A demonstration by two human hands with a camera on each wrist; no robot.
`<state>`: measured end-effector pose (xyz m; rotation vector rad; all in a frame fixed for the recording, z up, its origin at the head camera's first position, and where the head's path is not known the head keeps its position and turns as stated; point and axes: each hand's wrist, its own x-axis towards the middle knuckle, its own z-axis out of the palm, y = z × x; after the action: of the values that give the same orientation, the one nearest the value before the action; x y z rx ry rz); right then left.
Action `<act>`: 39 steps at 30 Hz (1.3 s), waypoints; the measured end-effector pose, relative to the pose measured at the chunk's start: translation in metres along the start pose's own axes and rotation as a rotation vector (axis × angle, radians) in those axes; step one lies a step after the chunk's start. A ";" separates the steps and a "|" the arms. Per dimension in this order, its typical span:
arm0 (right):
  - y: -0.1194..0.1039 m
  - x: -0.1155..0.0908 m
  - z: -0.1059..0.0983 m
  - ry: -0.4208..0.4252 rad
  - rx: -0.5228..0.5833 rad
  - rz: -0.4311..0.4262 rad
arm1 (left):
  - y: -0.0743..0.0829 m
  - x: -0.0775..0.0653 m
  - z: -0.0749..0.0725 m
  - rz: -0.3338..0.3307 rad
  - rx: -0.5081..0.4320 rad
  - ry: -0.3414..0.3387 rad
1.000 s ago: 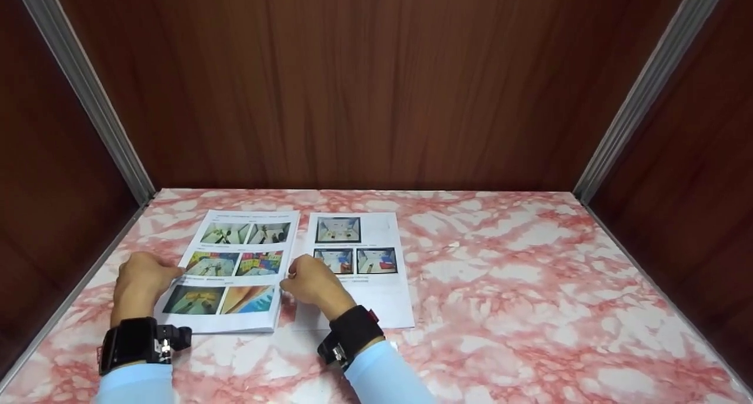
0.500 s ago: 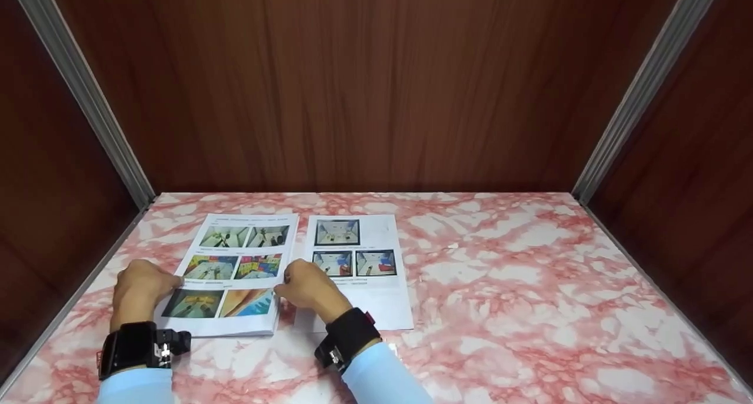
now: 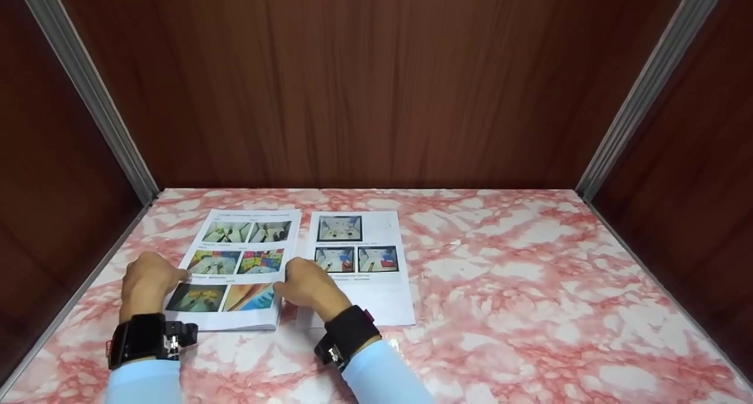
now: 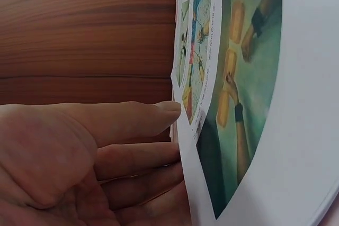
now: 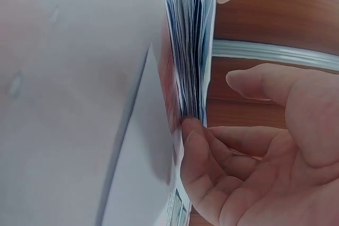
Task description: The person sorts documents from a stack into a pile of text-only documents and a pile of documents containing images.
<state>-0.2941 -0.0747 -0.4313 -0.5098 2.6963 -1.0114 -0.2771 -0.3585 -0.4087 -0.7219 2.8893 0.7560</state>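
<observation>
A stack of printed papers (image 3: 220,320) with colour pictures lies flat at the left of the table. My left hand (image 3: 148,280) is at its left edge; in the left wrist view the thumb (image 4: 143,117) touches the paper's rim and the other fingers extend beside it. At the right edge is my right hand (image 3: 309,285). Up close in the right wrist view, its bent fingertips (image 5: 195,149) touch the layered page edges (image 5: 188,56), with the thumb held apart from the paper. Beside the stack, partly behind my right hand, lies another printed sheet (image 3: 376,301).
The table (image 3: 517,298) has a red and white marbled top. Dark wooden panels (image 3: 376,86) stand at the back and both sides, joined by grey metal posts (image 3: 638,89). Black wrist straps (image 3: 138,340) with small cameras sit on both wrists.
My right hand has slid slightly toward the near end along the stack's right edge. My left hand keeps to the left edge. The papers stay in nearly the same place.
</observation>
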 end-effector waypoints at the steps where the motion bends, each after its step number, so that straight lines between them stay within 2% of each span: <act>1: 0.000 0.000 0.000 0.001 -0.003 -0.002 | 0.000 0.000 -0.001 0.005 0.004 0.001; 10: -0.003 -0.001 -0.001 0.013 -0.049 -0.019 | 0.003 -0.002 -0.004 0.023 0.012 -0.001; 17: -0.004 0.001 -0.001 0.061 -0.117 -0.080 | 0.004 -0.001 -0.004 0.017 -0.016 0.007; 20: -0.003 0.003 0.000 0.079 -0.095 -0.083 | 0.007 -0.002 -0.004 -0.022 -0.061 0.005; 24: -0.002 0.006 0.001 0.078 0.003 -0.057 | 0.009 -0.002 -0.005 -0.060 -0.119 0.014; 26: -0.002 0.007 0.002 0.083 0.049 -0.046 | 0.008 -0.002 -0.005 -0.050 -0.133 0.024; 29: 0.000 0.009 0.002 0.097 0.098 -0.044 | 0.004 -0.001 -0.005 0.005 -0.134 0.050; 33: 0.015 0.023 0.011 0.153 0.082 -0.065 | 0.000 0.000 -0.004 0.060 -0.130 0.067; 36: 0.027 0.036 0.018 0.203 0.049 -0.065 | -0.001 0.000 -0.003 0.060 -0.140 0.054; 39: 0.033 0.044 0.021 0.212 0.040 -0.046 | -0.003 -0.001 -0.002 0.051 -0.139 0.026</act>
<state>-0.3355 -0.0808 -0.4726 -0.4845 2.8524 -1.1913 -0.2751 -0.3614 -0.4079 -0.6782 2.9117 0.9686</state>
